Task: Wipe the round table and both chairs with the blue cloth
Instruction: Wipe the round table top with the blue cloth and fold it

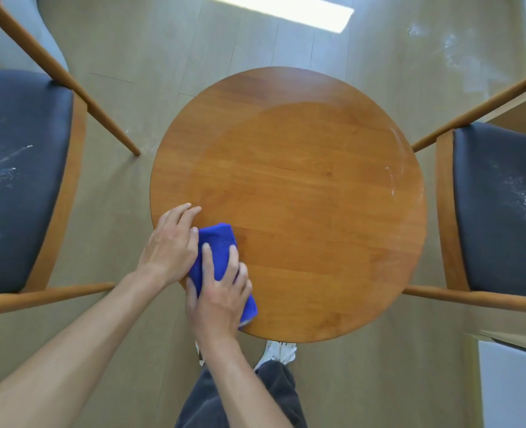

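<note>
A round wooden table (301,186) fills the middle of the head view. A folded blue cloth (220,239) lies on its near left edge. My right hand (218,291) presses flat on the cloth, fingers spread over it. My left hand (170,245) rests beside it on the table rim, fingers touching the cloth's left side. White powder streaks (394,177) mark the table's right edge. The left chair (24,168) and the right chair (499,208) have dark padded seats, both dusted with white specks.
Wooden chair legs (101,112) slant across the floor at the upper left and right. White powder (446,47) lies on the floor at the far right. A white cabinet (514,384) stands at the lower right. My legs and shoes (278,353) are under the table's near edge.
</note>
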